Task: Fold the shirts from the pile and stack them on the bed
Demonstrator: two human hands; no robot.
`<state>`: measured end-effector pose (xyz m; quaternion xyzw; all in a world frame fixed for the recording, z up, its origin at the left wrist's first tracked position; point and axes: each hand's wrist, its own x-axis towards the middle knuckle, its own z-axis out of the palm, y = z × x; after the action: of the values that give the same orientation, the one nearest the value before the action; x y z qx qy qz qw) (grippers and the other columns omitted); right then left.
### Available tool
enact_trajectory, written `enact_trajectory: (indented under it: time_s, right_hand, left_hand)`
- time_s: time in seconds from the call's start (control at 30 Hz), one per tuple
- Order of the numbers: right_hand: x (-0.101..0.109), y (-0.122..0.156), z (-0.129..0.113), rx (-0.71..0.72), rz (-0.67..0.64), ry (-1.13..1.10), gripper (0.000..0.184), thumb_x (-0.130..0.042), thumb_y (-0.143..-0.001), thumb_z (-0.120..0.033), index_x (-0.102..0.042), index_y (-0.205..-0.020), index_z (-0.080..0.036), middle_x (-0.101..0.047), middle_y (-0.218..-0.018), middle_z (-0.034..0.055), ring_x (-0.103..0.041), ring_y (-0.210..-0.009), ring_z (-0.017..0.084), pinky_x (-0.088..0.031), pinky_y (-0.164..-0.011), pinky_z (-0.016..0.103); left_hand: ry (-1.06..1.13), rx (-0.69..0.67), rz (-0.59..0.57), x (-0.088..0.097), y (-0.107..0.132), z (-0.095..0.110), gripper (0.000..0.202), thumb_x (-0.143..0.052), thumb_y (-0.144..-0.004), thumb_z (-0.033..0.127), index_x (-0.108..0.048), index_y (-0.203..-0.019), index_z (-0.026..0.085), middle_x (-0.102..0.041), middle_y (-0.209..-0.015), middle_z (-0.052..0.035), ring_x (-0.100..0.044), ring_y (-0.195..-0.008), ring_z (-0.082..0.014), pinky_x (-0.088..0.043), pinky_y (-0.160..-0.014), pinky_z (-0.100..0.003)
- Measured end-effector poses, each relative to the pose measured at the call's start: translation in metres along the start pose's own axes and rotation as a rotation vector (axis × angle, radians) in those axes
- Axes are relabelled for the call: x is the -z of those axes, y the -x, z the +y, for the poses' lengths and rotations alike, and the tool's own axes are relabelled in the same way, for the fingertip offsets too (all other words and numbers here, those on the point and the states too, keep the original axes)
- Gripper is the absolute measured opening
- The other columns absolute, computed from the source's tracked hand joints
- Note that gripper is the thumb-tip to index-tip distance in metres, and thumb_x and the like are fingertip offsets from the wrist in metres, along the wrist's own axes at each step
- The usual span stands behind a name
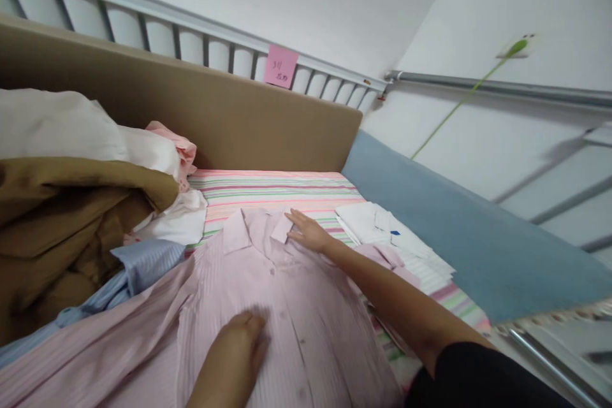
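Observation:
A pale pink button-up shirt (pixel 224 290) lies front side up on the striped bed sheet (pixel 282 185), collar toward the far side. Its left-hand sleeve spreads to the lower left corner. My right hand (pixel 310 233) rests at the right side of the collar, fingers stretched out over the fabric there. Smeared by motion, my left hand (pixel 234 350) is over the lower front of the shirt, left of the button line. Its fingers look bent, but whether they pinch fabric is not clear.
Heaped at left are a brown garment (pixel 71 217), white clothes (pixel 62 121) and a light blue striped shirt (pixel 153 258). Folded white shirts (pixel 401 236) lie at right. Brown (pixel 268 127) and blue padded panels (pixel 444 223) border the bed, below a white rail with a pink note (pixel 281 66).

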<state>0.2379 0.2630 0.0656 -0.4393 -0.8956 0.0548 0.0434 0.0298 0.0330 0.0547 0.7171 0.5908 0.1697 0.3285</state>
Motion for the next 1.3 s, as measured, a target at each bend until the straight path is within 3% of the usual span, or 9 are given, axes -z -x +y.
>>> enact_trajectory:
  time_s: [0.2, 0.3, 0.4, 0.53, 0.7, 0.93, 1.07, 1.17, 1.3]
  right_hand:
    - [0.014, 0.123, 0.012, -0.152, 0.169, -0.149, 0.043, -0.046, -0.086, -0.028, -0.051, -0.128, -0.02, -0.05, -0.135, 0.0095, -0.043, -0.127, 0.02, -0.032, -0.108, 0.04]
    - [0.003, 0.188, 0.012, -0.186, 0.218, -0.229, 0.038, -0.046, -0.084, -0.028, -0.057, -0.12, -0.021, -0.054, -0.13, 0.0085, -0.048, -0.123, 0.021, -0.035, -0.106, 0.04]
    - [0.002, 0.22, 0.008, -0.209, 0.266, -0.319, 0.033, -0.046, -0.083, -0.028, -0.063, -0.111, -0.021, -0.059, -0.123, 0.0082, -0.052, -0.117, 0.022, -0.037, -0.104, 0.04]
    - [0.009, 0.22, -0.002, -0.274, 0.318, -0.538, 0.029, -0.046, -0.083, -0.029, -0.066, -0.101, -0.021, -0.067, -0.105, 0.0077, -0.062, -0.099, 0.021, -0.047, -0.089, 0.035]
    - [-0.002, 0.199, -0.012, -0.223, 0.322, -0.748, 0.027, -0.046, -0.083, -0.03, -0.068, -0.096, -0.019, -0.07, -0.089, 0.006, -0.064, -0.084, 0.02, -0.048, -0.077, 0.031]
    - [-0.003, 0.185, -0.006, -0.161, 0.333, -0.898, 0.022, -0.047, -0.083, -0.026, -0.068, -0.087, -0.02, -0.069, -0.077, 0.0035, -0.063, -0.073, 0.017, -0.045, -0.068, 0.027]
    - [0.006, 0.185, 0.007, -0.183, 0.366, -0.966, 0.021, -0.048, -0.083, -0.028, -0.068, -0.083, -0.022, -0.07, -0.082, 0.0029, -0.064, -0.075, 0.017, -0.044, -0.067, 0.026]
    - [0.008, 0.187, 0.015, -0.215, 0.373, -0.992, 0.021, -0.047, -0.084, -0.029, -0.068, -0.084, -0.024, -0.07, -0.082, 0.0026, -0.064, -0.076, 0.017, -0.043, -0.065, 0.025]
    - [0.007, 0.188, 0.02, -0.239, 0.369, -1.027, 0.021, -0.048, -0.084, -0.028, -0.068, -0.084, -0.023, -0.07, -0.082, 0.0028, -0.064, -0.076, 0.017, -0.043, -0.065, 0.025]
  left_hand:
    - [-0.008, -0.048, 0.096, 0.003, 0.006, 0.009, 0.032, -0.04, -0.083, 0.022, -0.063, -0.104, 0.015, -0.064, -0.104, -0.0104, -0.058, -0.099, -0.021, -0.044, -0.09, -0.035]
    - [-0.035, -0.117, 0.206, -0.011, 0.008, 0.007, 0.032, -0.04, -0.086, 0.026, -0.062, -0.107, 0.016, -0.063, -0.108, -0.0106, -0.056, -0.103, -0.0211, -0.043, -0.094, -0.037]
    - [-0.12, -0.178, 0.344, -0.031, 0.011, -0.001, 0.032, -0.041, -0.088, 0.027, -0.062, -0.11, 0.018, -0.061, -0.114, -0.0109, -0.054, -0.107, -0.022, -0.042, -0.097, -0.041]
    - [-0.214, -0.185, 0.443, -0.047, 0.017, -0.007, 0.032, -0.04, -0.089, 0.029, -0.064, -0.108, 0.02, -0.062, -0.114, -0.0108, -0.056, -0.106, -0.0232, -0.044, -0.096, -0.045]
    - [-0.249, -0.129, 0.47, -0.025, 0.002, 0.009, 0.03, -0.042, -0.085, 0.022, -0.061, -0.107, 0.018, -0.064, -0.109, -0.0098, -0.056, -0.106, -0.0225, -0.044, -0.097, -0.042]
    - [-0.615, 0.054, 0.495, 0.006, -0.103, 0.055, 0.046, -0.041, -0.08, 0.012, -0.046, -0.126, 0.011, -0.055, -0.119, -0.0137, -0.051, -0.11, -0.0238, -0.041, -0.093, -0.038]
    - [-0.711, 0.136, 0.484, 0.009, -0.161, 0.069, 0.03, -0.042, -0.08, 0.012, -0.06, -0.105, 0.012, -0.062, -0.103, -0.0125, -0.056, -0.097, -0.0233, -0.042, -0.086, -0.036]
    - [-0.727, 0.122, 0.524, 0.008, -0.186, 0.078, 0.024, -0.042, -0.083, 0.016, -0.064, -0.09, 0.01, -0.063, -0.096, -0.0145, -0.056, -0.096, -0.0252, -0.04, -0.088, -0.039]
    - [-0.729, 0.021, 0.536, -0.017, -0.199, 0.095, 0.028, -0.042, -0.087, 0.024, -0.062, -0.102, 0.014, -0.058, -0.117, -0.0129, -0.049, -0.111, -0.025, -0.037, -0.095, -0.04]
